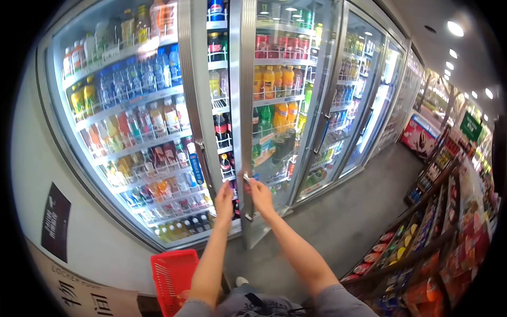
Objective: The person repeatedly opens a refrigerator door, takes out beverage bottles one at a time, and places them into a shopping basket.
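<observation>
A glass cooler door point(246, 105) with a metal frame stands partly open in front of me. My right hand point(259, 195) is closed around the door handle point(246, 179) at its edge. Just left of that edge, my left hand point(224, 202) is raised before the gap with its fingers curled together; whether anything is in them is hidden. Through the gap, dark soda bottles point(221, 129) stand on white wire shelves. Beside my left forearm is a red shopping basket point(171, 264), its contents mostly out of sight.
To the left, a shut cooler door covers shelves of bottled drinks point(137, 79). More cooler doors point(348, 95) run along the wall to the right. Snack racks point(406, 248) line the aisle's right side, and a chest freezer point(419, 132) stands at the far end of the grey floor point(338, 211).
</observation>
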Tool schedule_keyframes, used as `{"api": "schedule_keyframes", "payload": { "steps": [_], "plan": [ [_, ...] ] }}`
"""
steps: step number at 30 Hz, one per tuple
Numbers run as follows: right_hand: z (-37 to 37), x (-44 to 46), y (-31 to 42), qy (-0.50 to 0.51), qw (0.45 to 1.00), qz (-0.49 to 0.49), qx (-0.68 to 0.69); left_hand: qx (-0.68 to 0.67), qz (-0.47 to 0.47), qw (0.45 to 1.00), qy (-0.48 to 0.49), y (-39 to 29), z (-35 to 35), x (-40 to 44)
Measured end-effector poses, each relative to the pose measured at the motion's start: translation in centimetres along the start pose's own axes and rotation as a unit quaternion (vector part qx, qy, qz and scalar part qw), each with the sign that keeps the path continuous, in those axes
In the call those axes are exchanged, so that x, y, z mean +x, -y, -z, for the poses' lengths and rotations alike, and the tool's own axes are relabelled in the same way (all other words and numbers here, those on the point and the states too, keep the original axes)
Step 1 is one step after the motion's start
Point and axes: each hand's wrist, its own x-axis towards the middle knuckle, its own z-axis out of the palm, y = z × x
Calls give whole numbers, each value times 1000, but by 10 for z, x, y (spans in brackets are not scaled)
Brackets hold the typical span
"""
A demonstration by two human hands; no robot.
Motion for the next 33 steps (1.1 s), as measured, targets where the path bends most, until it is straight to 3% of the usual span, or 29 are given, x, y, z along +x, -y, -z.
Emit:
{"api": "schedule_keyframes", "payload": {
  "steps": [5, 8, 10, 12, 14, 17, 21, 25, 33],
  "plan": [
    [66, -51, 8, -46, 998, -14, 44, 33, 41, 994, 94, 12, -34, -38],
    [115, -87, 53, -91, 994, -57, -30, 21, 109, 985, 130, -14, -72, -75],
    [130, -112, 61, -226, 970, 87, -6, 36, 72, 983, 168, 3, -79, -83],
    [151, -129, 73, -304, 931, 185, -81, 26, 77, 982, 172, 13, -94, -96],
    [165, -140, 104, -273, 934, 228, -29, -15, 108, 974, 196, -7, -116, -121],
    [166, -139, 130, -165, 959, 213, 91, -1, 108, 964, 242, -2, -134, -137],
    [161, -111, 129, -82, 973, 183, 112, -14, 131, 947, 293, 6, -141, -137],
    [162, -73, 117, -28, 979, 126, 159, -35, 101, 959, 261, -8, -133, -99],
    [115, 42, 92, -2, 973, 120, 197, -28, 42, 982, 180, -54, -102, 15]
  ]
}}
